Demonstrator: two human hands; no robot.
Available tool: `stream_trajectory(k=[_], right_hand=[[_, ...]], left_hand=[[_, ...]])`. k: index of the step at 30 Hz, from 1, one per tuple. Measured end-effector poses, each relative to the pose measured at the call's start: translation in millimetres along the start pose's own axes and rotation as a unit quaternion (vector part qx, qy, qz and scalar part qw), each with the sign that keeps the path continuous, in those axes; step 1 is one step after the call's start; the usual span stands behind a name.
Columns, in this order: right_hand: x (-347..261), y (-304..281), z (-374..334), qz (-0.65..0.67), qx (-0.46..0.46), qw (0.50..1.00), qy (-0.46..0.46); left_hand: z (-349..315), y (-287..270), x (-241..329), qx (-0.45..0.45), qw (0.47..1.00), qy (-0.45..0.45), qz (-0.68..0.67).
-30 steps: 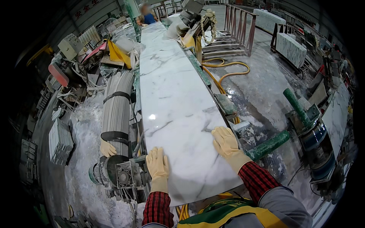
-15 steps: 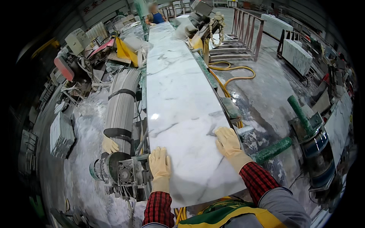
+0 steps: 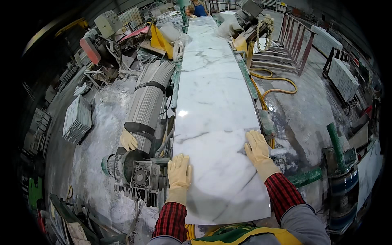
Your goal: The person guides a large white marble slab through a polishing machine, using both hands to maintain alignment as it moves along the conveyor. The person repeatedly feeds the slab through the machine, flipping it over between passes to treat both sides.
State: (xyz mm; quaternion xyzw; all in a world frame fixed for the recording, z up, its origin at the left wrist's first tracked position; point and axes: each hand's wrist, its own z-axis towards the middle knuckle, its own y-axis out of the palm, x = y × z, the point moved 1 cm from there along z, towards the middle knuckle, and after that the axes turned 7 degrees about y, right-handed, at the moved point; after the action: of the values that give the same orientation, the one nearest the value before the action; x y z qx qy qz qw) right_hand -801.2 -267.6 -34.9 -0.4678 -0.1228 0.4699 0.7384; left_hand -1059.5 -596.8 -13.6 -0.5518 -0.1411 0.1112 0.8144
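A long white marble slab [image 3: 220, 110] with grey veins runs away from me along a green-framed machine bed. On its near left edge lies my left hand [image 3: 179, 175], in a cream rubber glove, fingers stretched forward and flat. My right hand [image 3: 260, 153], gloved alike, rests flat near the right edge, a little farther along, fingers extended. Neither hand grips anything; both palms touch the polished top, and the slab hides part of the bed beneath it. At the far end stands a person in a blue apron [image 3: 199, 9], close to the slab.
Left of the slab are a ribbed grey roll [image 3: 150, 92], a motor [image 3: 136, 173] and a loose cream glove [image 3: 128, 140]. A yellow hose [image 3: 281, 92] curls on the right floor near a metal rack [image 3: 294, 45]. A green bar [image 3: 305, 177] juts out at right.
My view has turned, so the scene sits farther right in the picture. Both hands stay flat on the slab, and its near edge looks more level.
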Motion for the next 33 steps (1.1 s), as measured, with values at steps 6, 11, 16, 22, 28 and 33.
stream_trajectory(k=[6,11,16,22,28,33], right_hand=[[-11,-21,-21,0.003,-0.025,0.997,0.067],[-34,-52,-92,0.006,0.063,0.997,0.041],[-83,-105,-164,0.036,0.053,0.996,0.06],[-120,-140,-236,0.0,0.064,0.994,0.086],[-146,-163,-273,-0.067,0.112,0.984,0.123],[-169,-186,-277,-0.063,0.058,0.98,0.177]], left_hand=[[10,-3,-2,0.017,0.998,0.053,-0.029],[3,34,-22,0.023,0.996,0.061,-0.065],[-11,27,-29,-0.017,0.999,0.03,0.018],[-6,19,-14,-0.029,0.999,0.013,0.037],[-7,30,-22,-0.004,0.999,0.039,0.0],[-10,15,-16,0.02,0.998,0.058,0.009]])
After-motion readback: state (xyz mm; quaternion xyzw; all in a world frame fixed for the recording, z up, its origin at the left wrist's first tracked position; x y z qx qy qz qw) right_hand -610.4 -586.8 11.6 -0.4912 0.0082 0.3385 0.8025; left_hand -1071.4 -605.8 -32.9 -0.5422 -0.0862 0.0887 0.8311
